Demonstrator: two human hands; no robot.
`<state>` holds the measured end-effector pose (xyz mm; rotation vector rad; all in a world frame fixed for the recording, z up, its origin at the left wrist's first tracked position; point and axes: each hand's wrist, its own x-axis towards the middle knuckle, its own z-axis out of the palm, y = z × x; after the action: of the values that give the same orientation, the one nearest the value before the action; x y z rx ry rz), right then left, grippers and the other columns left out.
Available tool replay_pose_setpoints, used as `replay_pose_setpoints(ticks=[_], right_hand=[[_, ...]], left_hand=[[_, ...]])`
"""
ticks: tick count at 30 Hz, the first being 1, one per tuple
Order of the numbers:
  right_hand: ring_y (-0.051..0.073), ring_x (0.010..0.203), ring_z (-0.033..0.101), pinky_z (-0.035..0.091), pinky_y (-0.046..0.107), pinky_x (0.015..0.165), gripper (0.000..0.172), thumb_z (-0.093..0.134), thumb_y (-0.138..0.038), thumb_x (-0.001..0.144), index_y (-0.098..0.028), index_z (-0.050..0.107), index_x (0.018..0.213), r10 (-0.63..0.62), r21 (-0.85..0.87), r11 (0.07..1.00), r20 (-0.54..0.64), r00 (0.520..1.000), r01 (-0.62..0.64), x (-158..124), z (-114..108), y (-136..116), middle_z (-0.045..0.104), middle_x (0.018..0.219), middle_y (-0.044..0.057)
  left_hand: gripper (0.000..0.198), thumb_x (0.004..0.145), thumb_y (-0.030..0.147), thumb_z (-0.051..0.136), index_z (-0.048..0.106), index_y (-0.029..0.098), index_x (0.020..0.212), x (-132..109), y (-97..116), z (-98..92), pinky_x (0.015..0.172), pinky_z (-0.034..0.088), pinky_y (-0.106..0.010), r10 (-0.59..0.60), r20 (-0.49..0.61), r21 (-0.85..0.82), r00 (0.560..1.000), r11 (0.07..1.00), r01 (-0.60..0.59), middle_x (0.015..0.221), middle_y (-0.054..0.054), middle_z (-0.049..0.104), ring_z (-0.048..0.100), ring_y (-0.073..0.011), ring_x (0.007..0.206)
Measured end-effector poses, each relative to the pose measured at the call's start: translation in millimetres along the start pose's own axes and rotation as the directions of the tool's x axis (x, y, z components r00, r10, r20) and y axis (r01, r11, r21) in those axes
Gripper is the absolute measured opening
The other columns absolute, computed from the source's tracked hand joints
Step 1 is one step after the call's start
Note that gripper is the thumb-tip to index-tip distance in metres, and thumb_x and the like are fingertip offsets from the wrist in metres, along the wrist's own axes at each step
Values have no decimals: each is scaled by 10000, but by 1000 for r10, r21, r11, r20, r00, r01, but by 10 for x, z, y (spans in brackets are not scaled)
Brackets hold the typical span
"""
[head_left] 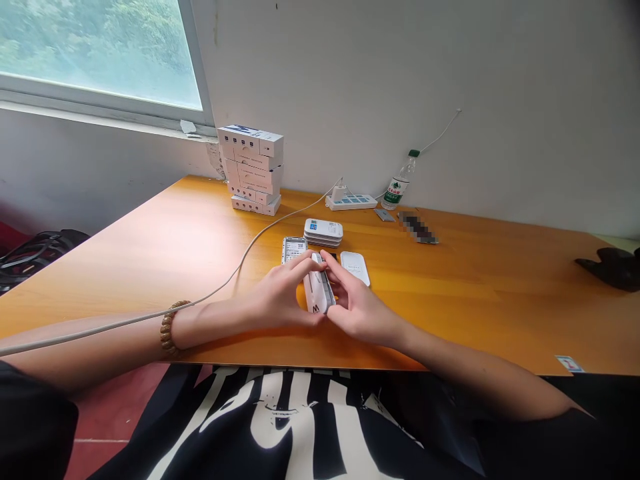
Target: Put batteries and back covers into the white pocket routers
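Note:
A white, rounded device casing (316,287) with a dark "W"-like logo is tilted up on its edge just above the table. My left hand (287,290) is closed around its left side, thumb at the near end and fingers at the far end. Against its right side and both ends presses my right hand (357,303), also closed on it. Behind my left fingers lies an opened device with a printed label (294,248). A white cover (355,268) rests flat just right of my right fingers. Part of the held casing is hidden by my hands.
Stacked white devices (323,233) sit beyond my hands. White boxes (253,170) are piled near the window. A power strip (353,202), a water bottle (397,183) and a blurred flat object (418,227) stand at the back. A white cable (240,260) crosses over my left forearm.

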<state>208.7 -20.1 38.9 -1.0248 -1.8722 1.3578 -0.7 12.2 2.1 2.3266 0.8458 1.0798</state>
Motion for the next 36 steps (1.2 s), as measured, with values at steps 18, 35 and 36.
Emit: replay_pose_setpoints(ticks=[18, 35, 36], right_hand=[[284, 1252, 655, 699, 385, 819, 617, 825, -353, 869, -316, 541, 1415, 107, 287, 952, 24, 994, -109, 253, -339, -40, 511, 1492, 116], [263, 1047, 743, 673, 394, 822, 378, 831, -298, 771, -194, 761, 1127, 174, 397, 886, 193, 966, -239, 317, -327, 34, 736, 1136, 89], [261, 1038, 743, 673, 396, 819, 371, 827, -296, 767, -191, 763, 1116, 177, 400, 885, 187, 966, -239, 313, -318, 25, 736, 1136, 88]], left_hand=[[786, 700, 350, 907, 512, 259, 1373, 10, -82, 34, 1071, 569, -547, 197, -53, -90, 979, 975, -201, 1575, -200, 484, 505, -419, 1469], [786, 641, 383, 940, 524, 265, 1298, 43, -79, -3, 916, 639, -501, 293, -9, -153, 956, 944, -291, 1511, -194, 448, 569, -405, 1356], [787, 640, 381, 942, 523, 269, 1298, 45, -85, -4, 913, 638, -504, 297, -12, -165, 955, 941, -295, 1512, -193, 449, 565, -408, 1362]])
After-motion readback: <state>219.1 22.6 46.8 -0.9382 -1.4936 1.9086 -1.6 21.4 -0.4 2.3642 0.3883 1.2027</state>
